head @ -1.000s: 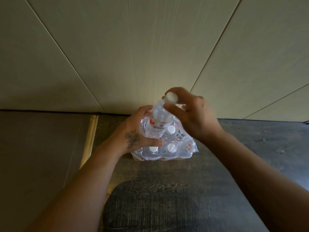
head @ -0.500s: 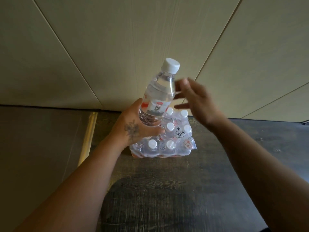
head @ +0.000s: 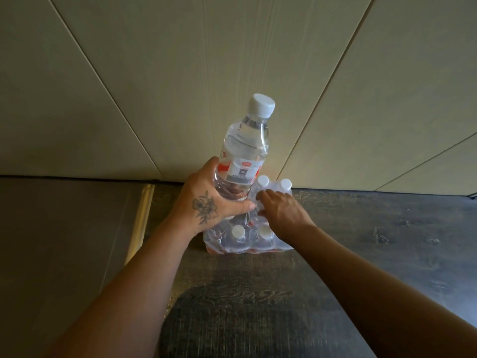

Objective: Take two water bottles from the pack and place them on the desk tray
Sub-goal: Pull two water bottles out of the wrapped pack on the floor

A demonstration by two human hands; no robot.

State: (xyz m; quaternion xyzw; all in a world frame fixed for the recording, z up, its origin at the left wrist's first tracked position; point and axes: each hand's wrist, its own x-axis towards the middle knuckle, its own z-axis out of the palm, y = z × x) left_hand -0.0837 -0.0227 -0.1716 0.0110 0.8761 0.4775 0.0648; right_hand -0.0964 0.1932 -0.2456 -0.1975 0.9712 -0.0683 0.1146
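— What do we see nearest the bottom of the frame?

— Our two bare forearms reach up from the lower corners over a dark wood-grain surface (head: 258,306); we cannot tell whether it is a desk or the floor.

— And at the middle of the frame?

— Our left hand (head: 206,202), with a flower tattoo on its back, is wrapped around the lower body of a clear water bottle (head: 244,151). The bottle is lifted above the pack, tilted slightly right, its white cap (head: 261,105) uppermost.

— What about the other one?

— Our right hand (head: 281,213) lies on top of the shrink-wrapped pack (head: 247,241), fingers curled down among the bottles; whether they grip anything we cannot tell.

— Where does the pack sit?

— On the dark surface at centre frame, close to the pale panelled wall (head: 154,73) behind it. White caps show through the wrap in front of and behind our right hand.

— And at the left?

— A plain brown surface (head: 64,241) with a pale strip (head: 140,218) along its edge.
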